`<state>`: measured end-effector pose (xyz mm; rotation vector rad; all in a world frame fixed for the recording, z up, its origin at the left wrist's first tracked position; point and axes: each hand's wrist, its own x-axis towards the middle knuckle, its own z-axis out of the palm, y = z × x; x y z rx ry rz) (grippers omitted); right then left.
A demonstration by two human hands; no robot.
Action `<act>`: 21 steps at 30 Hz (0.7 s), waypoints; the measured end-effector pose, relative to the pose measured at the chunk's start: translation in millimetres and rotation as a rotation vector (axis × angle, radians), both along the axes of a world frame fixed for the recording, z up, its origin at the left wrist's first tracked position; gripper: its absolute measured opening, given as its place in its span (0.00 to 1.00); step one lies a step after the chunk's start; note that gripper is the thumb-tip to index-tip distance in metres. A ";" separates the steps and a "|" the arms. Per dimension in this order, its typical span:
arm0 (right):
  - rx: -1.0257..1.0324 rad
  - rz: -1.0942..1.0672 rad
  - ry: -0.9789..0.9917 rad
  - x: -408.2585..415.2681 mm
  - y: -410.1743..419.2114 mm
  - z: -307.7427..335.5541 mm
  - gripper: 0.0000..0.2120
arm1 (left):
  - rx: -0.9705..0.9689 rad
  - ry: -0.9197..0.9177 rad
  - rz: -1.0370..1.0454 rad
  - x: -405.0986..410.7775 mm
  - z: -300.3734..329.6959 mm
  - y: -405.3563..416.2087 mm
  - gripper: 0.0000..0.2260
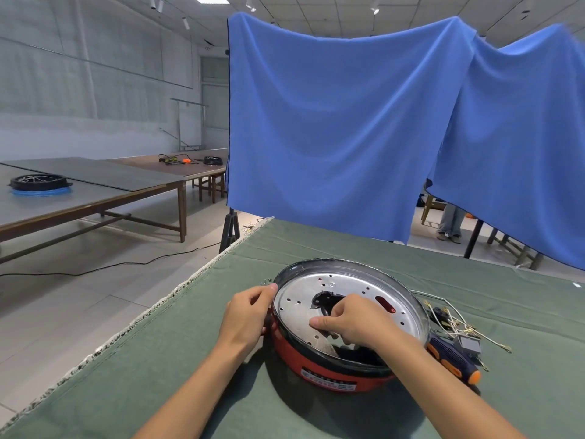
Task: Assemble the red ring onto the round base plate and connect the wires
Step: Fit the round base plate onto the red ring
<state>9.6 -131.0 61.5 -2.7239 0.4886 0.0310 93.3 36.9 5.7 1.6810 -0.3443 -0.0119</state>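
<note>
1. Left hand [248, 315] grips the left edge of the red ring [304, 359], fingers curled over the rim, thumb up near the top lip.
2. Right hand [351, 321] reaches in over the round base plate [297, 308], fingers curled down into the dark central cut-out; whether it actually pinches anything there I cannot tell (the knuckles hide the fingertips).
3. The silver base plate sits inside the red ring, slightly tilted, its far edge higher. Small holes are scattered over it, and a red slot shows through on its right side.
4. The ring and plate rest on a green cloth [158, 375] covering the near table, with a white label on the ring's near wall.
5. Wires [456, 321] lie in a loose tangle on the cloth just right of the ring, with metal terminals on the ends and a small grey block among them.
6. A screwdriver [456, 359] with a dark blue and orange handle lies near the ring's right side, partly under the right forearm.
7. A blue curtain [348, 122] hangs behind the table.
8. Far left, a long table [95, 185] carries a black ring-shaped part on a blue one.
</note>
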 end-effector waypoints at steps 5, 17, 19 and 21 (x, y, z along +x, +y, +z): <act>-0.019 0.013 -0.018 -0.3 1.4 0.9 0.24 | 0.003 -0.001 0.048 -1.0 1.5 -1.4 0.14; -0.136 -0.103 -0.258 -24.0 -33.7 11.1 0.20 | 0.046 -0.008 0.097 -10.4 9.2 -4.2 0.09; -0.210 -0.053 -0.184 -19.8 -30.2 2.2 0.31 | 0.026 0.005 0.103 -11.2 9.5 -4.4 0.08; -0.203 -0.017 -0.083 -13.8 -26.3 -2.4 0.36 | -0.003 0.028 0.118 -11.4 9.6 -3.0 0.07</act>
